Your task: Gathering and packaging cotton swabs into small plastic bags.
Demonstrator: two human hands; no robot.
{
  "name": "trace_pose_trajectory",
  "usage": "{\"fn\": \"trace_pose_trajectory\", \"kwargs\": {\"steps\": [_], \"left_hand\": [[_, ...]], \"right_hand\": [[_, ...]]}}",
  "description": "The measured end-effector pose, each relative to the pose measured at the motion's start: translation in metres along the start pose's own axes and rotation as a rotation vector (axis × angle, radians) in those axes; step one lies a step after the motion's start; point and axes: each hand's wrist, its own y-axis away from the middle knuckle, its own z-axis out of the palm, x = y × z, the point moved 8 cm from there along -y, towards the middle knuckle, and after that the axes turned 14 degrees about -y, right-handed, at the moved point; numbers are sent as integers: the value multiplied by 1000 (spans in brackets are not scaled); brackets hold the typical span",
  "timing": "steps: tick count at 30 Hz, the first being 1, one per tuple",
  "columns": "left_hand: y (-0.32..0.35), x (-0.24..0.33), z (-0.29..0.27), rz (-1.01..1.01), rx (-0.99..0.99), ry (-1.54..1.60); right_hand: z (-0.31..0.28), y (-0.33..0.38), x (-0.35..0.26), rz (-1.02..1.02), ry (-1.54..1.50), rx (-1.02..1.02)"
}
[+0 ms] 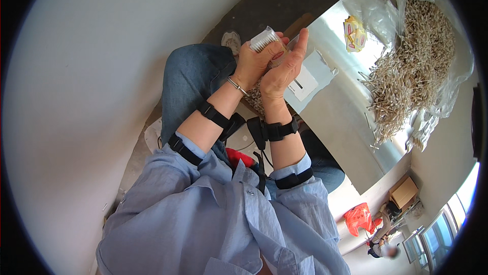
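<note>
Right, two hands up over the lap: left hand (pixel 254 61) curled round one clear plastic pack of swabs (pixel 265 39), thumb across it. Right hand (pixel 284 67) pressed flat vs. the pack's other side, fingers (pixel 301 41) straight, not curled. One big heap of swabs (pixel 412 67) on the table (pixel 345 117), w/ one yellow packet (pixel 354 33) and one white label (pixel 303 83) nearby.
</note>
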Motion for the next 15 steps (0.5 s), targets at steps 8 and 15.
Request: {"fn": "trace_pose_trajectory", "kwargs": {"steps": [8,15], "left_hand": [[2,-15,-1,-72,-80,5],[2,-13,5,-33,-91,-24]], "right_hand": [[2,2,0,17,-37,-10],[1,0,-3,-13,12,-22]]}}
